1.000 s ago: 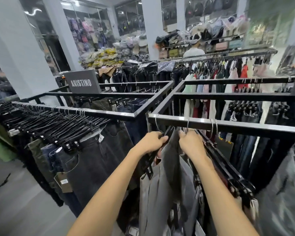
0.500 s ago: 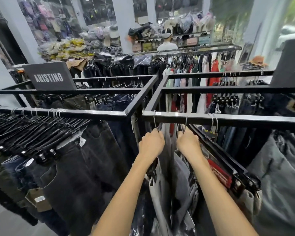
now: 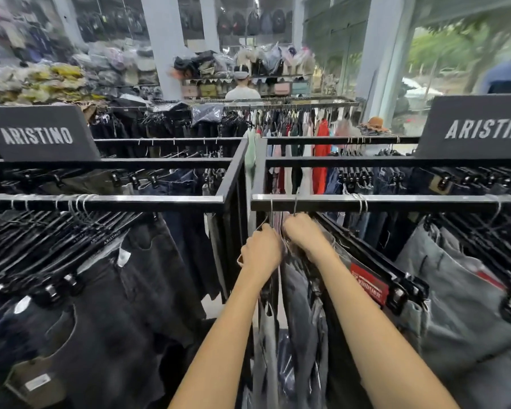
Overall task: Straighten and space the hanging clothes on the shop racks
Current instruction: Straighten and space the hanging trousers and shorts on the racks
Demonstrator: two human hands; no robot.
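Observation:
Two black metal racks meet in front of me; the right rack's front rail (image 3: 396, 202) carries grey trousers (image 3: 303, 314) on clip hangers. My left hand (image 3: 261, 249) is closed on the hanger at the rail's left end. Just right of it, my right hand (image 3: 304, 233) is closed on the neighbouring hanger, right under its wire hook. Both hands sit just below the rail, almost touching. A red tag (image 3: 369, 283) shows on the trousers behind my right arm. Pale jeans (image 3: 460, 305) hang further right.
The left rack's rail (image 3: 106, 199) holds a dense row of dark jeans (image 3: 109, 305) on black hangers. Brand signs (image 3: 42, 134) stand on both racks. Behind are more racks of clothes (image 3: 292, 125) and shelves of bags; a person (image 3: 242, 90) stands far back.
The view has swung right and closer to the right rack. Both hands have risen nearer the rail and drawn together on the hangers at its left end.

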